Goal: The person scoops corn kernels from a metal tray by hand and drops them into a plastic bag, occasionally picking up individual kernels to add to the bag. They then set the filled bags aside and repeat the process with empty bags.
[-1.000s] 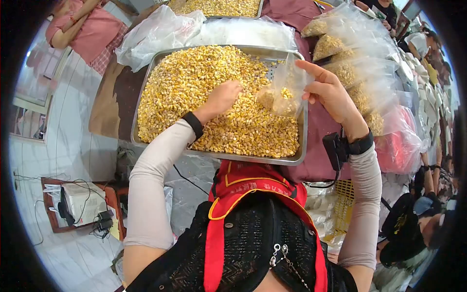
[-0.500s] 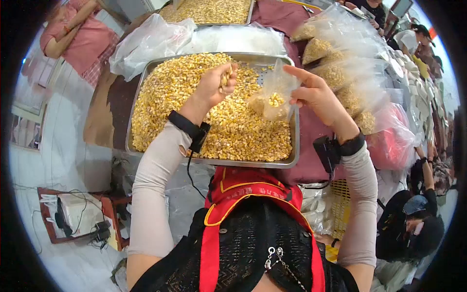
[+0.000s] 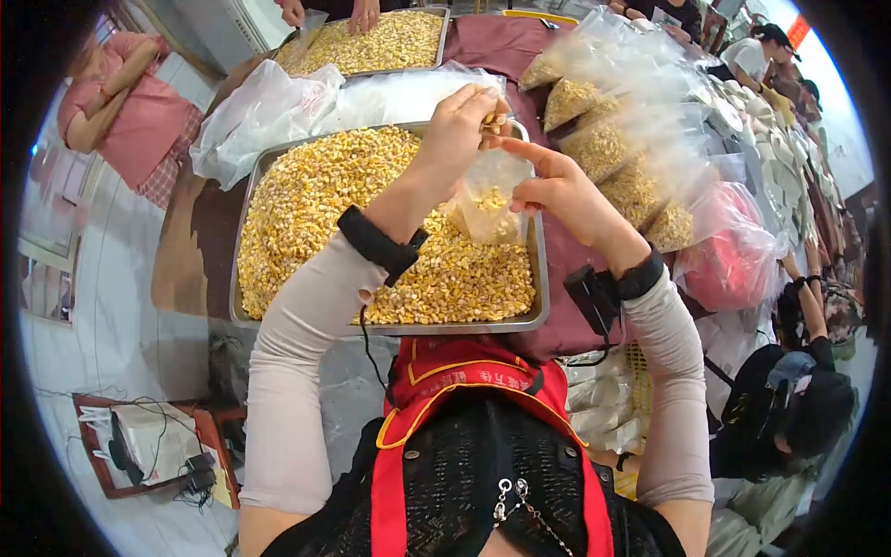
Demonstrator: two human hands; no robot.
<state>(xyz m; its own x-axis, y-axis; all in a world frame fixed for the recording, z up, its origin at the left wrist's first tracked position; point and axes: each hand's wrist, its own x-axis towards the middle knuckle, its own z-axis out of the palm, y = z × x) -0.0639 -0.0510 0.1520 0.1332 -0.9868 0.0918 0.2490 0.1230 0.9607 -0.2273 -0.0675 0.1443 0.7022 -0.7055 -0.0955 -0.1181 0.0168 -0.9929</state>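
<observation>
A metal tray (image 3: 390, 329) holds a heap of yellow corn kernels (image 3: 325, 204). My left hand (image 3: 455, 135) is closed around some kernels, above the top of a small clear plastic bag (image 3: 492, 209). That bag has kernels in its lower part and rests over the right side of the tray. At the bag's right edge, my right hand (image 3: 566, 190) holds its mouth, with the index finger stretched toward my left hand.
Filled clear bags (image 3: 599, 148) lie in rows on the dark red cloth (image 3: 571, 269) at the right, near a pink bag (image 3: 733, 246). Behind stands a second corn tray (image 3: 371, 70) with another person's hands (image 3: 364, 14). Other people stand left and right.
My left hand has moved right, from over the heap to the small bag's mouth, with kernels in it. Another person's hands have appeared at the far tray. The view has shifted slightly.
</observation>
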